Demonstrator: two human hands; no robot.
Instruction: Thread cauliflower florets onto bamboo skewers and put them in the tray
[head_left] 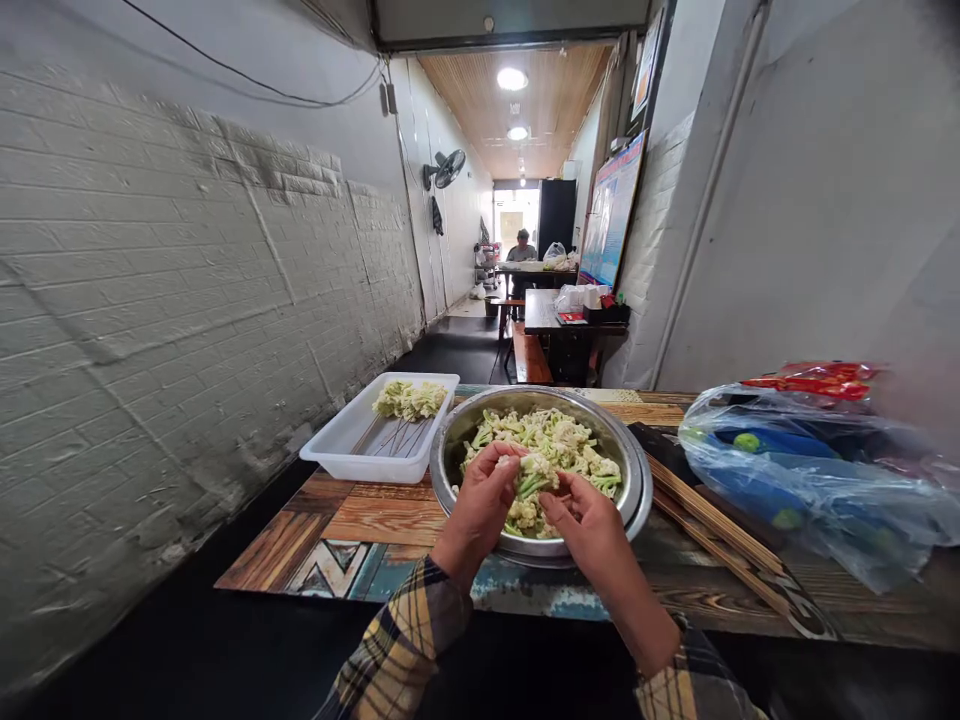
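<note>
A steel bowl (637, 450) heaped with cut cauliflower (555, 430) stands on the table in front of me. Above its near side, my left hand (480, 500) pinches a pale green cauliflower floret (534, 474). My right hand (589, 515) closes its thumb and fingers on the same cluster from the other side. Whether a stick runs through the pieces between my fingers is hidden. To the left, a white plastic tray (375, 464) holds cauliflower on thin skewers (397, 434). Right of the bowl lies a bundle of bare wooden skewers (716, 520).
A clear plastic bag (817, 500) with blue and green contents fills the table's right side, with a red packet (825, 378) behind it. A brick wall (187, 300) runs along the left. Farther back are another table (540, 310) and a seated person (522, 248).
</note>
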